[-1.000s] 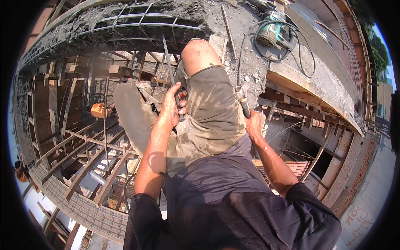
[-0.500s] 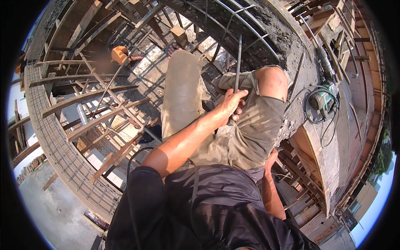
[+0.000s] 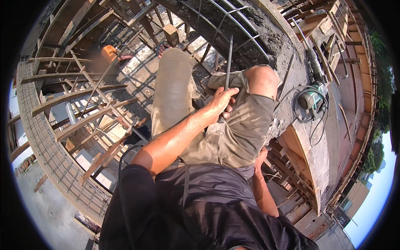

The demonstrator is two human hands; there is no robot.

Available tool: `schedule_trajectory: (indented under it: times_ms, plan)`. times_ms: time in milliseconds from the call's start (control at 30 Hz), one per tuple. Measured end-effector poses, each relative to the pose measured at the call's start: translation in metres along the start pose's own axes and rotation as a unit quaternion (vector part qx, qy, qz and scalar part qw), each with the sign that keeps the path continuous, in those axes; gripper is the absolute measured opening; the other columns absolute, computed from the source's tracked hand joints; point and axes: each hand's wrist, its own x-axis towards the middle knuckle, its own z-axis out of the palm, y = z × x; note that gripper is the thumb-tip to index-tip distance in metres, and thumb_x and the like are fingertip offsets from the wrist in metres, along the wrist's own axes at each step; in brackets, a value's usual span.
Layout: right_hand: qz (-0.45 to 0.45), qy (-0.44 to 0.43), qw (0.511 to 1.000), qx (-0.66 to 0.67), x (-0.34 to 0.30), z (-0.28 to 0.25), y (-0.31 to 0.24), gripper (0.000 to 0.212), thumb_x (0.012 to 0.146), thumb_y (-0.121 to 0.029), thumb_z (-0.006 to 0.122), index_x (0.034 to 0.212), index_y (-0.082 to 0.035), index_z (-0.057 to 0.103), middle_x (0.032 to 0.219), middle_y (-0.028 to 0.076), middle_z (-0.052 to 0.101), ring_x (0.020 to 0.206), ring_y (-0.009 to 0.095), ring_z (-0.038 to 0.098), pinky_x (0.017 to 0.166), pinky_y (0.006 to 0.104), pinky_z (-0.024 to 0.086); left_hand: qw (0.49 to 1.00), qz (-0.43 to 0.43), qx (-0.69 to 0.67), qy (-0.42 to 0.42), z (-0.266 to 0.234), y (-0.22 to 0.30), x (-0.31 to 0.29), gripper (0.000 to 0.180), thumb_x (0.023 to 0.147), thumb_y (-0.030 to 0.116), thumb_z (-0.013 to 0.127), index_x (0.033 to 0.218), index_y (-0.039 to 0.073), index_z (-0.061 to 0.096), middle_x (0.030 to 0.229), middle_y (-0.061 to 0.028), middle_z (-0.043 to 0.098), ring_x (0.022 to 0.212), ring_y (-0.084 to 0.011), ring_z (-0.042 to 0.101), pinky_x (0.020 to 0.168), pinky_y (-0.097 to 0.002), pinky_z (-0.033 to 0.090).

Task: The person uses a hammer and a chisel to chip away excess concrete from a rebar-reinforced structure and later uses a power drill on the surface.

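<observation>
My left hand [image 3: 221, 103] is closed around a straight grey steel rod [image 3: 229, 58], held near its lower end above my lap. The rod points away from me, its far tip in front of the rebar and rough concrete. On the right, my right hand [image 3: 261, 157] is down beside my hip, against the edge of the concrete; its fingers are mostly hidden. A green demolition hammer [image 3: 310, 100] with a coiled black cable lies on the concrete beyond my right knee.
I sit on a rough concrete beam [image 3: 278, 118] with exposed rebar [image 3: 233, 18] ahead. At left, wooden props [image 3: 83, 98] and a curved rebar mesh [image 3: 54, 160] surround a deep drop. A person in an orange sleeve [image 3: 109, 53] is below. Timber formwork [image 3: 301, 150] stands at right.
The whole view has shifted slightly, so the scene sits further left. My left hand keeps its grip on the rod, and my right hand stays by my hip.
</observation>
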Motion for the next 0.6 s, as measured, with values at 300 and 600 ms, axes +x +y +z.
schedule_trajectory:
  times_ms: [300, 600]
  plan:
    - [0.053, 0.015, 0.998, -0.020, -0.007, 0.003, -0.013, 0.035, 0.076, -0.021, 0.077, 0.103, 0.000, 0.070, 0.090, 0.007, 0.072, 0.079, 0.016, 0.064, 0.075, 0.0337, 0.050, 1.000, 0.003, 0.011, 0.010, 0.002, 0.002, -0.003, 0.050, 0.085, 0.042, 0.071, 0.113, 0.014, 0.041, 0.092, -0.0020, 0.049, 0.058, -0.0078, 0.042, 0.042, -0.0227, 0.030]
    - [0.052, 0.034, 0.998, -0.008, -0.001, 0.007, -0.001, 0.042, 0.073, -0.026, 0.080, 0.104, 0.000, 0.070, 0.087, 0.009, 0.072, 0.079, 0.017, 0.065, 0.075, 0.0339, 0.050, 1.000, 0.004, 0.021, 0.013, 0.005, 0.003, -0.005, 0.048, 0.087, 0.040, 0.070, 0.113, 0.013, 0.041, 0.091, -0.0022, 0.049, 0.057, -0.0073, 0.043, 0.041, -0.0226, 0.030]
